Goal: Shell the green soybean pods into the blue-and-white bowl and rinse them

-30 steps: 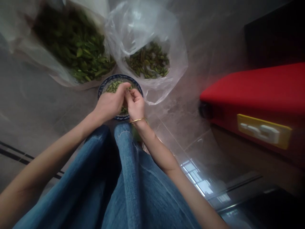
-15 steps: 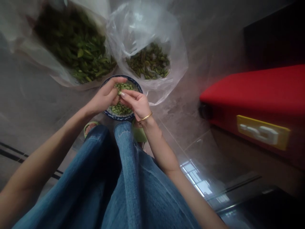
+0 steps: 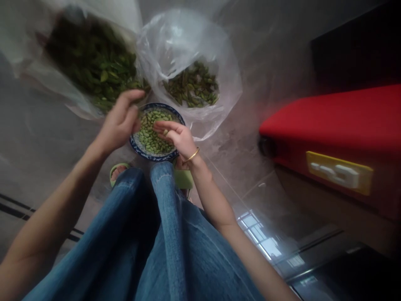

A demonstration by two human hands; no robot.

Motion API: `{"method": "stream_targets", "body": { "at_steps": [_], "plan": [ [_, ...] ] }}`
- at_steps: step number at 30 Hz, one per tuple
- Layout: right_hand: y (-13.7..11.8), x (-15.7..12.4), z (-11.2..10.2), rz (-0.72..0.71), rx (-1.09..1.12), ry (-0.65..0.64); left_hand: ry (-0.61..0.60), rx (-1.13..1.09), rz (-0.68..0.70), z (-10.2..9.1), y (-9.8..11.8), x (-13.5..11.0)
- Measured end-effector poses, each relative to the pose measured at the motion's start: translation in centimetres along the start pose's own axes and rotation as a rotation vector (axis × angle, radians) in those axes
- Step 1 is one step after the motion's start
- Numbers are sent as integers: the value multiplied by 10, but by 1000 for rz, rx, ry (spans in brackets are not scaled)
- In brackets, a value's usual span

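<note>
Shelled green beans (image 3: 152, 136) fill a blue-and-white patterned bowl (image 3: 138, 149) on the floor in front of my knees. Over the right part of the bowl is my right hand (image 3: 180, 136), its fingers stretched out above the beans and the thumb apart from them. A small green spot shows by the thumb, too small to make out. My left hand (image 3: 119, 119) hovers at the bowl's left rim, near a bag of green pods (image 3: 106, 71). Its index finger points forward while the other fingers curl in; whatever they may hold is hidden.
A clear plastic bag (image 3: 222, 90) holding green pods or husks (image 3: 196, 85) lies open behind the bowl. At the right stands a red item with a yellow panel (image 3: 340, 173). My feet in green slippers (image 3: 184, 179) flank the bowl on the tiled floor (image 3: 232, 163).
My hands were together over the bowl, fingertips meeting; now they are apart. The left has moved left towards the pods, and the right's fingers have straightened above the beans.
</note>
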State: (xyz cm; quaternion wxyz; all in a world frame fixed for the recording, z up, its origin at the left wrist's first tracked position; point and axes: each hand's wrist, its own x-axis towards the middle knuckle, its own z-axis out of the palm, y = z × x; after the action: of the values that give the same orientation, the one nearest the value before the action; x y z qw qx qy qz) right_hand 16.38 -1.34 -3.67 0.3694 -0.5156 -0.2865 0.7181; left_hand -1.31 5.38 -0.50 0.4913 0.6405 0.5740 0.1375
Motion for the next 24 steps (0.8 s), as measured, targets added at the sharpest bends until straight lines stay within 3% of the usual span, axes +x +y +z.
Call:
{"method": "stream_targets", "body": {
  "at_steps": [3, 6, 8, 10, 13, 14, 15, 19, 21, 24],
  "plan": [
    [2, 3, -7, -118, -312, -47, 321, 492, -64, -36, -1, 13],
    [-1, 19, -24, -242, -499, 133, 433, 795, -200, -56, 5, 22],
    [-7, 40, -41, -303, -623, 270, 452, 859, -115, -53, 14, 25],
    [-15, 63, -58, -340, -783, 299, 316, 863, 145, -40, 23, 32],
    [-31, 95, -74, -357, -1043, 235, -214, 793, 617, -18, 35, 61],
    [-36, 103, -76, -348, -1129, 220, -307, 762, 702, -14, 39, 76],
    [-41, 109, -76, -330, -1212, 215, -317, 745, 734, -11, 41, 92],
    [-52, 115, -66, -284, -1452, 187, -177, 706, 652, -18, 50, 142],
    [-53, 109, -64, -281, -1511, 168, -167, 668, 629, -21, 53, 148],
    [-50, 96, -74, -249, -1539, 214, -159, 666, 656, -17, 53, 136]
  ]
}}
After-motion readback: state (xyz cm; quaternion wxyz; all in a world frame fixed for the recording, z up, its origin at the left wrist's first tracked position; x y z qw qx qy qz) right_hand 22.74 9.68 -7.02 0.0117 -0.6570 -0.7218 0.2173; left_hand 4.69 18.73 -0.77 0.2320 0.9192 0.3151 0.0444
